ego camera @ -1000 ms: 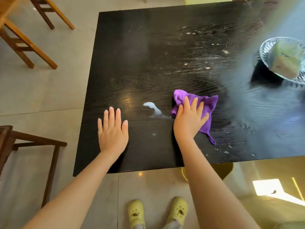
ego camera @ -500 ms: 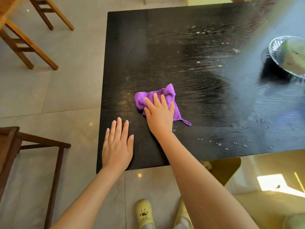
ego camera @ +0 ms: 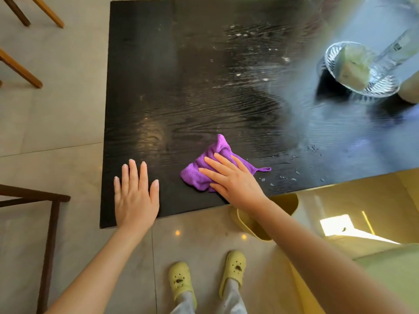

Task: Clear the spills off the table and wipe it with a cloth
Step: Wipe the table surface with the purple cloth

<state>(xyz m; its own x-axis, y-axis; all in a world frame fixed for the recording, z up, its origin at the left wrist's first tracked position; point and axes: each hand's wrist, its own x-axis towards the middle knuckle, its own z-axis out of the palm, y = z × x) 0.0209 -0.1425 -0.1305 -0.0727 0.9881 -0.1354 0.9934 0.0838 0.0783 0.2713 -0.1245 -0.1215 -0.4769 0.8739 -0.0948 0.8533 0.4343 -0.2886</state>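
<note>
A purple cloth [ego camera: 213,159] lies bunched on the black wooden table [ego camera: 181,75] near its front edge. My right hand [ego camera: 231,180] presses flat on the cloth, fingers spread and pointing left. My left hand [ego camera: 135,193] rests flat and empty on the table's front left corner, a little apart from the cloth. Small white crumbs and droplets [ego camera: 288,177] dot the table to the right of the cloth. More specks and smears [ego camera: 249,53] lie farther back.
A glass dish [ego camera: 385,87] holding a pale sponge-like block [ego camera: 353,66] stands at the back right, with a clear bottle [ego camera: 399,48] leaning over it. Wooden chair legs [ego camera: 20,69] stand at the left. A yellow bin [ego camera: 281,205] sits under the table's front edge by my feet.
My right hand swept the cloth left over the white puddle, then back right and nearer the front edge. The puddle is gone. My left hand stayed flat on the table.
</note>
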